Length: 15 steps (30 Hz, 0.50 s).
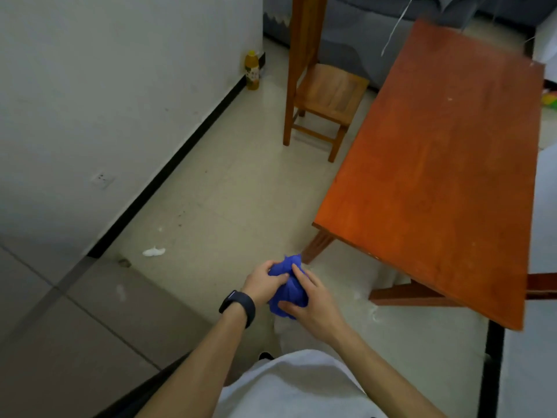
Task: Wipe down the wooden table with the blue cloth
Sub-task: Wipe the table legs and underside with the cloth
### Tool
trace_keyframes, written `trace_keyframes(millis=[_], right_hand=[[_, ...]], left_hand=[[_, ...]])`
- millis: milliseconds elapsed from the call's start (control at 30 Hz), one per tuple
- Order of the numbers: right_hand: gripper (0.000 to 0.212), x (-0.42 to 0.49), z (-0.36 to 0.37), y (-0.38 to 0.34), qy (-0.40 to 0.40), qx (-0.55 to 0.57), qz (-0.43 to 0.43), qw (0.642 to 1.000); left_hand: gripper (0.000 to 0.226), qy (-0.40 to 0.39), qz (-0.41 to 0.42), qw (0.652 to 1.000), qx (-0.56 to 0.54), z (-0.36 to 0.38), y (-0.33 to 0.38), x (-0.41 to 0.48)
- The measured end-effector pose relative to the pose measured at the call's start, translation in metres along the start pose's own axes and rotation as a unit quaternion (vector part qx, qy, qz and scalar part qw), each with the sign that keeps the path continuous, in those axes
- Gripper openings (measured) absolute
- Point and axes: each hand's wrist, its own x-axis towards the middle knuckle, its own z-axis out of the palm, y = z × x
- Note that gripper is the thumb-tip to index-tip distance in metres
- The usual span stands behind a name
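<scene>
Bottle [252, 70] holds yellow liquid; left grip [262, 282] and right grip [315, 307] clutch blue cloth [294, 292]

Both grips hold the bunched blue cloth [291, 292] above the pale floor [226, 191] — the left grip [263, 282] pinches its top, the right grip [313, 307] curls round its lower side. The wooden bench [437, 176] stands near on the right — a small wooden chair [327, 95] beyond.
</scene>
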Motion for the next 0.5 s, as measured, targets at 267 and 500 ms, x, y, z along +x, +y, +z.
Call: trace_keyframes(millis=[267, 500], right_hand=[[0.035, 0.102, -0.054, -0.023, 0.007, 0.067, 0.018, 0.998], [0.036, 0.164, -0.103, -0.032, 0.04, 0.156, 0.088, 0.983]], left_hand=[[0.078, -0.166, 0.078, 0.971, 0.154, -0.06, 0.086, 0.067], [0.047, -0.169, 0.202, 0.796, 0.545, -0.079, 0.183, 0.138]])
